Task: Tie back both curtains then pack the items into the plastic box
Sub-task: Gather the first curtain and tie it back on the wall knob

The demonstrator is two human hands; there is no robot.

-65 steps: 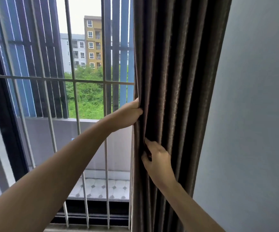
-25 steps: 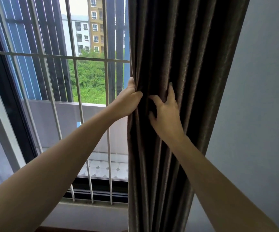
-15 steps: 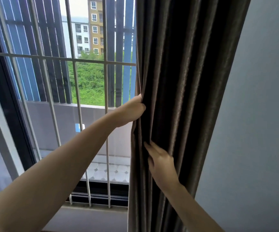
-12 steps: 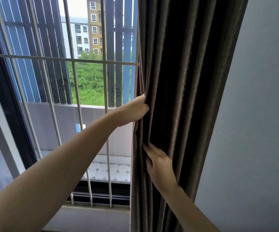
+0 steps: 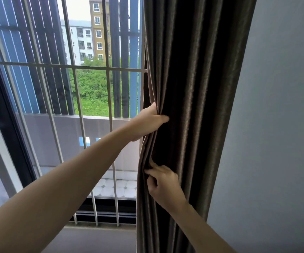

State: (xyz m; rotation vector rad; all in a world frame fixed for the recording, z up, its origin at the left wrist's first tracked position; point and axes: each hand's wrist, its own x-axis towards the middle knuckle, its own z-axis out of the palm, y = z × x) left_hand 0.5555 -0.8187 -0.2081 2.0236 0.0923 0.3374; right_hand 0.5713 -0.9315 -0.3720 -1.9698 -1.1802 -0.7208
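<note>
subject: dark brown pleated fabric curtain, hanging against the grey wall at the right of the barred window. its long axis runs vertical, top to floor. left hand grip: clamped on the curtain's leading edge, fingers curled round the folds from the window side. right hand grip: lower on the same edge, fingers pinching into the pleats. the bulk of the cloth lies to the right of both grips, toward the wall. judgement: gathering step in progress; the coming move calls for drawing the edge rightward. no tie-back is visible; the plastic box is out of view.
</note>
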